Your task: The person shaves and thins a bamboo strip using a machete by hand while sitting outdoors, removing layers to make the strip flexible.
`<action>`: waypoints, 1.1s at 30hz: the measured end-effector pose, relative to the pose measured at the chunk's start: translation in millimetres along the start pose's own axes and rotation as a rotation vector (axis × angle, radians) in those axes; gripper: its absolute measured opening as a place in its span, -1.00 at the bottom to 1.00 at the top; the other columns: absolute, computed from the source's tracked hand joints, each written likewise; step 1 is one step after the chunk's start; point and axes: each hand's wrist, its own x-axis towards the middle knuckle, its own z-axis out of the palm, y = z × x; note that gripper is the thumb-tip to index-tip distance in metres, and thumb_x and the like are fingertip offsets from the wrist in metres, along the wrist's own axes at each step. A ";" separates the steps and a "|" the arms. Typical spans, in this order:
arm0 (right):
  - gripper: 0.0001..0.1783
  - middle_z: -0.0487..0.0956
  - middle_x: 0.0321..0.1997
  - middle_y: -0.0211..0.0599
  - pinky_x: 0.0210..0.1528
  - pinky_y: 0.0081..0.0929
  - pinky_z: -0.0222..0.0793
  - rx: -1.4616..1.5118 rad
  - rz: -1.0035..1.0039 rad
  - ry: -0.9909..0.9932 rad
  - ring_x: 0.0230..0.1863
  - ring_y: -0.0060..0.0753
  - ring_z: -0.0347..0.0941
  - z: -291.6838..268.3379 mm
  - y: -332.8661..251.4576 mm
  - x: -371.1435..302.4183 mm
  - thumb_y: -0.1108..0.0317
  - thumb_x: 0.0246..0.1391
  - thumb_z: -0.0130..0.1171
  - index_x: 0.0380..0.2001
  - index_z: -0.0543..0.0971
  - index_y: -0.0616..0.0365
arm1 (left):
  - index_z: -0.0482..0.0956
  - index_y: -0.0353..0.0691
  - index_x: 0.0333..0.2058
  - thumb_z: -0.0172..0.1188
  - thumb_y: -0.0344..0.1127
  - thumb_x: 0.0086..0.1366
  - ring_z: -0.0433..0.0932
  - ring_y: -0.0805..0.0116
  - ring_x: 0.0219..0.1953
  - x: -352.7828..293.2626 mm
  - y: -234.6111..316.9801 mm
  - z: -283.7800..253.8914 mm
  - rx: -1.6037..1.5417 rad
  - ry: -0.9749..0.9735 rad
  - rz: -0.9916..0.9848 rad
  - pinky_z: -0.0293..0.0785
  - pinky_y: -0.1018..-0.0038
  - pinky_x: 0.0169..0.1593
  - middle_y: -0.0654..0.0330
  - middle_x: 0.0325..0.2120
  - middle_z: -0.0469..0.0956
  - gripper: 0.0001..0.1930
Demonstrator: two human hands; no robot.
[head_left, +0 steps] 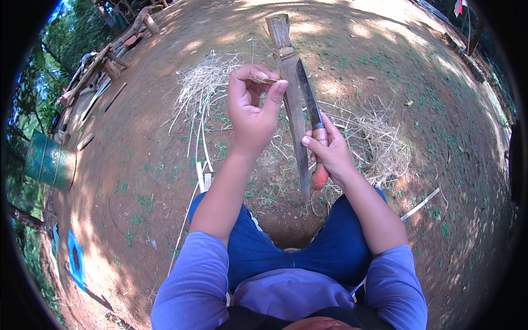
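My left hand (253,110) is raised, pinching a thin, pale brown strip (263,80) between thumb and fingers. In my right hand (333,151) is a knife (309,93) with a long dark blade pointing away from me and a wooden handle with a red end. A long, tapered piece of wood (291,93) runs between my hands, beside the blade. Its far end is thick and rough, with a band-like notch below it. My right thumb lies at its edge; whether it grips the wood cannot be made out.
Pale shavings (206,77) lie heaped on the dirt ground at the far left, with another tangled heap (379,146) at right. A pale strip (421,204) lies by my right elbow. Farther left are a green drum (49,159), a blue ring-shaped thing (76,259) and logs (110,63).
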 end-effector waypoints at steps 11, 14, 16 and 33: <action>0.08 0.51 -0.08 -0.41 -0.35 -0.66 0.48 0.016 0.029 -0.106 -0.20 -0.65 0.50 -7.2 4.5 2.4 0.37 0.12 0.46 0.54 0.00 0.16 | 0.30 -0.34 0.18 0.02 -0.06 0.56 0.62 0.35 -0.25 19.2 16.0 -21.5 -0.376 -0.125 -0.268 0.71 0.42 -0.33 0.02 -0.19 0.56 -0.54; 0.08 0.52 -0.07 -0.41 -0.35 -0.66 0.49 0.021 0.023 -0.122 -0.19 -0.65 0.50 -7.5 5.3 2.0 0.36 0.13 0.46 0.54 0.00 0.16 | 0.26 -0.33 0.21 -0.05 -0.11 0.59 0.65 0.29 -0.24 23.6 18.0 -32.6 -0.285 -0.199 -0.285 0.76 0.38 -0.31 0.05 -0.19 0.55 -0.57; 0.08 0.52 -0.07 -0.39 -0.35 -0.66 0.48 0.020 0.022 -0.126 -0.20 -0.65 0.50 -7.8 5.3 1.4 0.36 0.13 0.46 0.55 -0.01 0.16 | 0.23 -0.34 0.25 -0.09 -0.14 0.60 0.66 0.25 -0.20 24.9 21.0 -32.8 -0.204 -0.201 -0.317 0.79 0.36 -0.26 0.06 -0.17 0.56 -0.56; 0.01 0.54 -0.06 -0.31 -0.37 -0.61 0.51 -0.096 -0.001 -0.026 -0.24 -0.60 0.54 -8.6 4.3 5.0 0.37 0.18 0.39 0.54 0.01 0.18 | 0.55 -0.32 0.17 0.43 -0.48 0.27 0.64 0.48 -0.10 27.3 24.6 -41.6 -0.127 -0.046 -0.193 0.60 0.51 -0.02 0.14 -0.04 0.67 -0.50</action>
